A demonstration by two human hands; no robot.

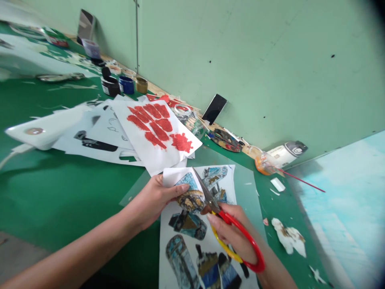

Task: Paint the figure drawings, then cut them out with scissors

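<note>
My left hand pinches a small piece of painted paper with blue and brown shapes on it, thumb on top. In my right hand is a pair of scissors with red and yellow handles; its blades lie along the right edge of that piece. Below both hands, a white sheet bears several painted shapes in blue, brown and black. Under this sheet lies a translucent mat on the green table. My right fingers are partly hidden by the scissor handles.
A sheet with red painted shapes tops a paper pile. Paint jars stand behind it. A phone leans on the wall near a paint palette. A white corded device lies left; paper scraps lie right.
</note>
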